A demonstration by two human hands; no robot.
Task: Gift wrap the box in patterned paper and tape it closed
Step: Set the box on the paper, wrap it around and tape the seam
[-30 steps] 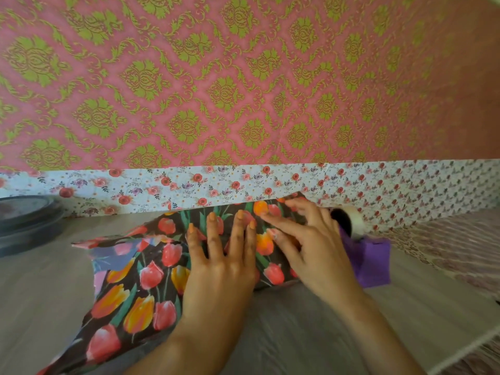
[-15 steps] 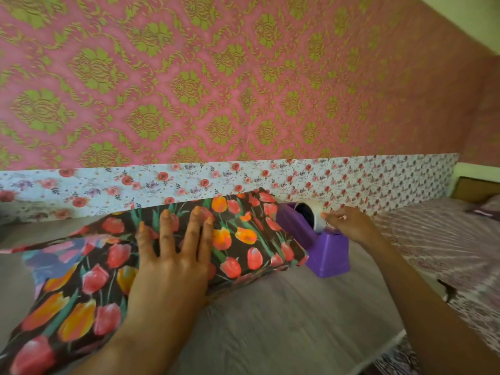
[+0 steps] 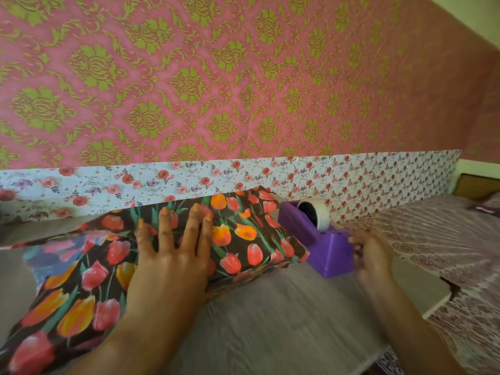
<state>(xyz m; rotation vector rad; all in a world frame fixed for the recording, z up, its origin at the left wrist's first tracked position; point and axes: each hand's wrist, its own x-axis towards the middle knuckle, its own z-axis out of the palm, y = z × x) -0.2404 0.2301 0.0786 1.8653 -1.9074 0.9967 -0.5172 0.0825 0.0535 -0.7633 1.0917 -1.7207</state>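
Purple tape dispenser [image 3: 324,247] sits on the table [image 3: 270,320] just right of the wrapped box. The right hand [image 3: 370,255] has dropped from the tape roll [image 3: 315,213] to the dispenser's near end, fingers curled and blurred, grip unclear. The left hand [image 3: 176,255] presses flat, fingers spread, on the tulip paper [image 3: 243,234] over the box.
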